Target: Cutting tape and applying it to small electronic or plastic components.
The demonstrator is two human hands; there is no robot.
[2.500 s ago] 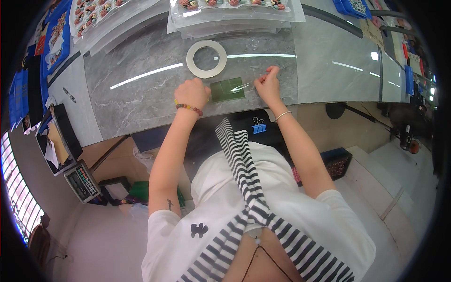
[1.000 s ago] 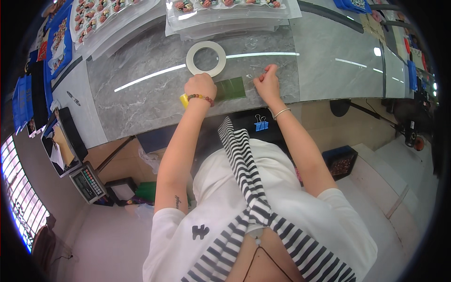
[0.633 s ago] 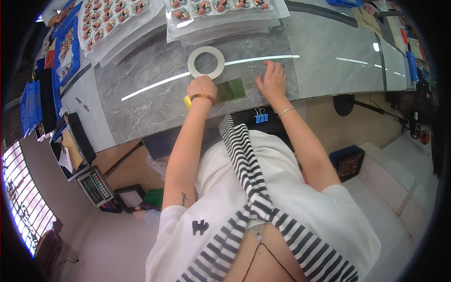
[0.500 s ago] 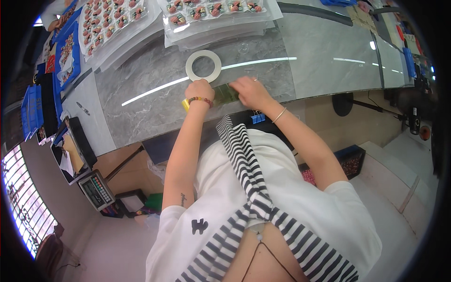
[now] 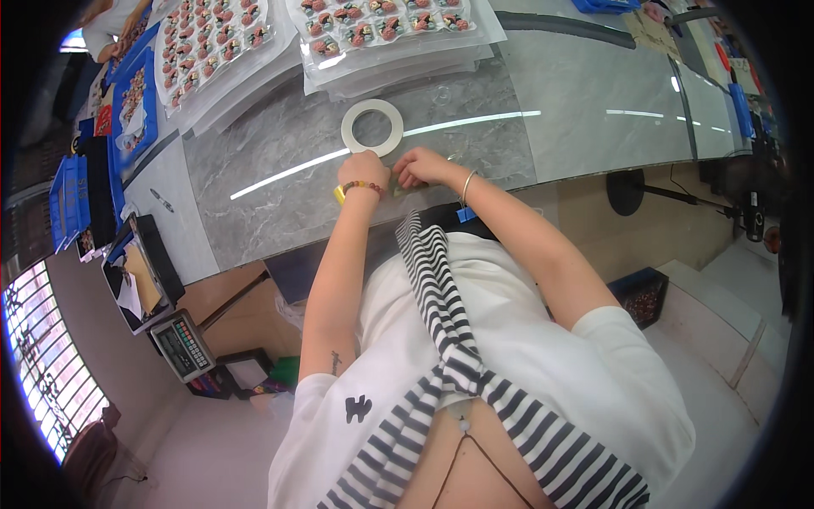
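My left hand (image 5: 365,172), a beaded bracelet at its wrist, is closed around a yellow object (image 5: 340,194) that mostly hides beneath the palm; only its yellow edge shows. Close beside it is my right hand (image 5: 424,167), wearing a bangle, with its fingers curled and pinched together. Between the hands, a small bit of a greenish see-through strip (image 5: 398,180) shows near the right fingertips. Just beyond the left hand a wide, off-white ring-shaped tape roll (image 5: 348,127) lies flat on the grey marbled table (image 5: 280,216).
Stacked clear plastic trays (image 5: 394,72) of small reddish pieces stand at the far side, with another stack (image 5: 254,85) to their left. Blue bins (image 5: 72,204) line the left. A pen (image 5: 161,200) lies at the table's left; a scale (image 5: 183,345) is below. Another person's arm (image 5: 127,34) shows far left.
My right hand has moved left, close to my left hand. The greenish strip that stretched between the hands now barely shows. My left hand stays closed in about the same place.
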